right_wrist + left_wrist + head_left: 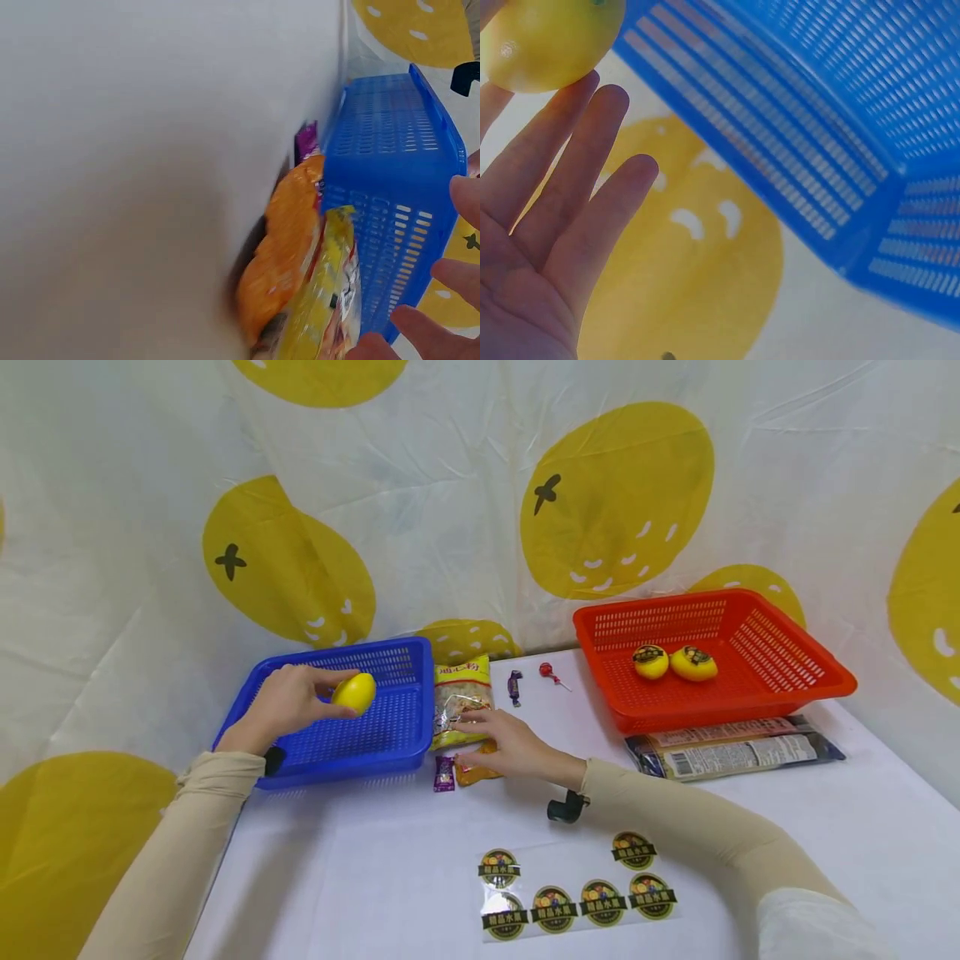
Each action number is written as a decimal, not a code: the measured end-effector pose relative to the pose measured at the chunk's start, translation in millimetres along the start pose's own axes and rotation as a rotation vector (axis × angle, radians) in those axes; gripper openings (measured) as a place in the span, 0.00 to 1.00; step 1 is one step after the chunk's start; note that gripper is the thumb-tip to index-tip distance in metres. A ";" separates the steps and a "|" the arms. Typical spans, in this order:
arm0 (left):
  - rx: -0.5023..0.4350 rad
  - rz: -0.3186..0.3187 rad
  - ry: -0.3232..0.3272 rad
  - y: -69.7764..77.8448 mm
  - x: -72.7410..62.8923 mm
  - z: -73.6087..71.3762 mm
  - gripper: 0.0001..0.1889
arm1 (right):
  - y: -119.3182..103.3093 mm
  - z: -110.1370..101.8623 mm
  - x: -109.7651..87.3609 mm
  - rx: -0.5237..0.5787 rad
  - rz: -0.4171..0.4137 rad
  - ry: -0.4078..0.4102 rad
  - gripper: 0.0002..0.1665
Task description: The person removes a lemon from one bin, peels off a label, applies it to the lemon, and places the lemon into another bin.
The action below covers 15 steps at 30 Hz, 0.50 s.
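Observation:
My left hand point(291, 700) pinches a yellow lemon point(355, 693) between thumb and fingertips, above the blue basket point(420, 727). In the left wrist view the lemon point(551, 41) rests at the fingertips, while the other fingers stretch out free of it. My right hand point(517, 745), fingers spread and holding nothing, hovers by a yellow noodle bag point(461, 681) and an orange packet point(478, 768). From the right wrist, its fingers point(442, 337) appear beside the blue basket point(390, 169). Two lemons point(694, 663) with dark round labels lie in the red basket point(622, 714).
A clear sheet point(540, 868) of round fruit labels lies at the front. Near the orange packet is a small purple packet point(444, 774). Farther back lie a wrapped candy point(514, 687) and a red lollipop point(547, 669). A long dark package point(738, 756) sits against the red basket.

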<state>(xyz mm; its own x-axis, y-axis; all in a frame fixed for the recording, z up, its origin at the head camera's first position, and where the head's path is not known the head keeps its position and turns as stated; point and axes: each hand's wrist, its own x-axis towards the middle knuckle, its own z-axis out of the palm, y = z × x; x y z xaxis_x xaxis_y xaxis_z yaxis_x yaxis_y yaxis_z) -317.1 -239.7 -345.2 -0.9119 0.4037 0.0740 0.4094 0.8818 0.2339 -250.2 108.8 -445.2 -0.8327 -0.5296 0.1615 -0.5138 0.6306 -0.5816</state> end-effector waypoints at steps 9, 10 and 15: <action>-0.007 0.160 0.007 57.9 7.5 7.9 0.37 | 13.5 -26.8 -35.9 0.035 0.134 0.017 0.36; 0.001 0.183 0.007 64.8 9.0 9.7 0.36 | 15.2 -29.6 -39.4 0.034 0.147 0.022 0.36; 0.032 0.272 0.005 97.7 14.5 17.6 0.35 | 25.9 -41.4 -55.6 0.036 0.184 0.049 0.35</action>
<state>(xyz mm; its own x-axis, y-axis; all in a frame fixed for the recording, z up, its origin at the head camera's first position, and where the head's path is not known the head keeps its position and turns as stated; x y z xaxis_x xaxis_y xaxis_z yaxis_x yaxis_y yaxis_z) -289.8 -143.4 -338.3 -0.7685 0.6255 0.1349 0.6398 0.7486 0.1741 -225.8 178.0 -436.3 -0.9214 -0.3783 0.0884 -0.3453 0.6932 -0.6327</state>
